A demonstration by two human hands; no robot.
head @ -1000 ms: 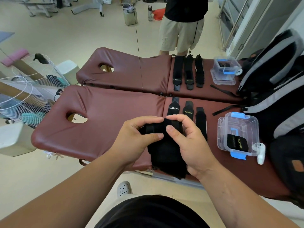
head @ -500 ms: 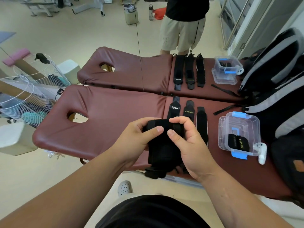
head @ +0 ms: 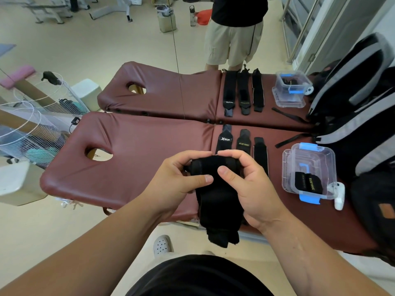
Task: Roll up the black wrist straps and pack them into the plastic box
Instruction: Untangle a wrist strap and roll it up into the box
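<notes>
A black wrist strap [head: 215,199] is held over the near edge of the maroon massage table [head: 139,150]. Its top is rolled and its tail hangs down. My left hand [head: 177,182] grips the roll's left end and my right hand [head: 250,189] grips its right end. Three flat straps lie behind my hands: one marked XTEP [head: 224,138], one marked XUEYING [head: 243,141], and a plain one [head: 260,153]. The clear plastic box [head: 310,161] with blue clips stands open at the right. A rolled strap [head: 306,183] lies inside it.
A mirror behind the table repeats the straps, the box and a standing person's legs. Grey and black backpacks [head: 363,116] crowd the table's right end. A small white object [head: 339,196] lies beside the box. Wire baskets [head: 32,129] stand at the left, on the floor side.
The roll at the top of the strap has grown thicker. The hanging tail has shifted and bunched at its lower end. Both hands stay in nearly the same place.
</notes>
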